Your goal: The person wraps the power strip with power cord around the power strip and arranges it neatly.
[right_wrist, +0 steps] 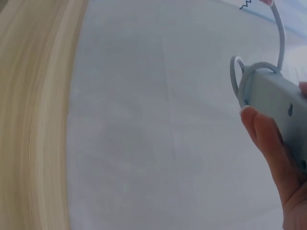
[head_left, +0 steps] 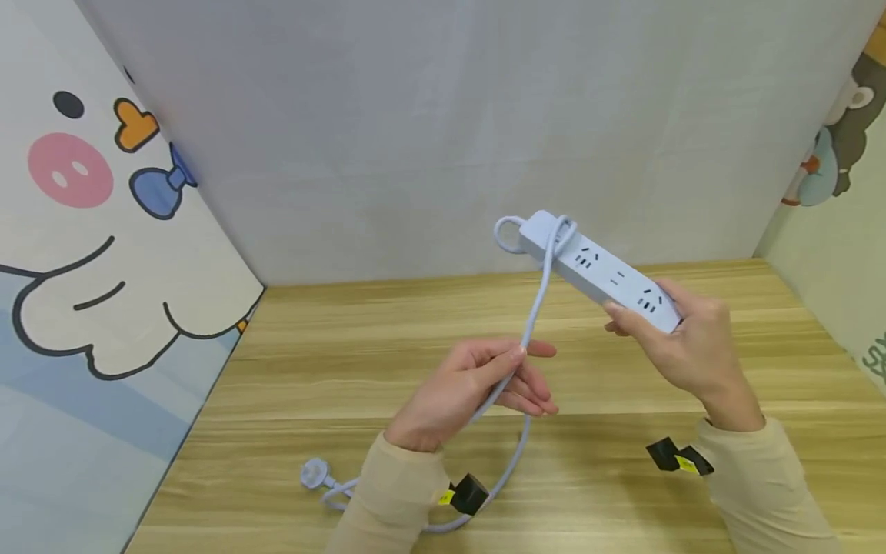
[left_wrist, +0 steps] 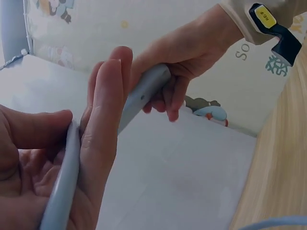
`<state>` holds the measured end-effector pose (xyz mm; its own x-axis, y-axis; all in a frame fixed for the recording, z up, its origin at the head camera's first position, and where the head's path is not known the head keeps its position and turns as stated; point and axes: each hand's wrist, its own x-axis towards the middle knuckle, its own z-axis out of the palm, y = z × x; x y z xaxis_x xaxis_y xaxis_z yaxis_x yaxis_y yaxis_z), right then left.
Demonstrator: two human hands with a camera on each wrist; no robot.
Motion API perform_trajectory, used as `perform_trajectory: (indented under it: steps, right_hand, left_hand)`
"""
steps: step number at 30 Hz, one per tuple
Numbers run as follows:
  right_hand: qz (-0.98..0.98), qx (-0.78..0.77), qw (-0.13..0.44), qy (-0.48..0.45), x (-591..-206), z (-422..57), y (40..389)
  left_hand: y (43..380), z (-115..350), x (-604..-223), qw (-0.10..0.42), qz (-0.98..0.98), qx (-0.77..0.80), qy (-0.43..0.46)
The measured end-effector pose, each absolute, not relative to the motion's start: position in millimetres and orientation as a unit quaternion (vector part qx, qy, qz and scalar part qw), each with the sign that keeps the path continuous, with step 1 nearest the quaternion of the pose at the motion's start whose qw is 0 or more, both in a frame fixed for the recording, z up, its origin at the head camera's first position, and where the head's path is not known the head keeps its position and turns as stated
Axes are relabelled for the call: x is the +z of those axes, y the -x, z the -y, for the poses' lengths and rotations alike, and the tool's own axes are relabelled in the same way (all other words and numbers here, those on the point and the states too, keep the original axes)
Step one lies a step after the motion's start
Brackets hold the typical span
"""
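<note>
My right hand (head_left: 692, 346) grips the near end of a white power strip (head_left: 609, 277), holding it tilted above the table. Its sockets face up in the head view, while the right wrist view shows the underside with a keyhole slot. The cord (head_left: 536, 308) leaves the strip's far end in a small loop and wraps once around the body. Lower down, my left hand (head_left: 477, 385) pinches this cord between thumb and fingers, the other fingers extended. From there the cord curves down to the table, passing behind the left sleeve. Its plug (head_left: 314, 473) lies at the front left.
A wood-grain table (head_left: 277, 369) spans the area beneath both hands. A pale grey curtain-like backdrop (head_left: 388, 154) rises along its back edge. Cartoon-printed panels flank it, one on the left (head_left: 90, 254) and one on the right (head_left: 831, 231).
</note>
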<state>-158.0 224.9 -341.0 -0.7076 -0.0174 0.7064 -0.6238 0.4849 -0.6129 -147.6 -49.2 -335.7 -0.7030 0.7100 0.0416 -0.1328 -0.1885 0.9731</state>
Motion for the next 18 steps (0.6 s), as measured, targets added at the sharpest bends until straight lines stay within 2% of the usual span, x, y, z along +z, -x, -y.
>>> perform_trajectory:
  steps: [6,10,13,18]
  right_hand:
    - [0.656,0.649,0.319,-0.216,-340.3,-224.3,161.9]
    - [0.592,0.712,0.295,-0.236,-337.5,-225.0,160.5]
    - [0.568,0.74,0.257,-0.251,-334.2,-225.0,158.0]
    - [0.515,0.789,0.159,-0.295,-329.5,-228.7,154.3]
  left_hand:
    - [147.7,43.3,-342.2,0.321,-0.577,0.702,-0.264]
    - [151.1,36.0,-351.0,0.325,-0.587,0.695,-0.259]
    - [156.7,36.1,-357.6,0.319,-0.608,0.685,-0.245]
    - [165.0,39.8,-364.1,0.305,-0.647,0.664,-0.219]
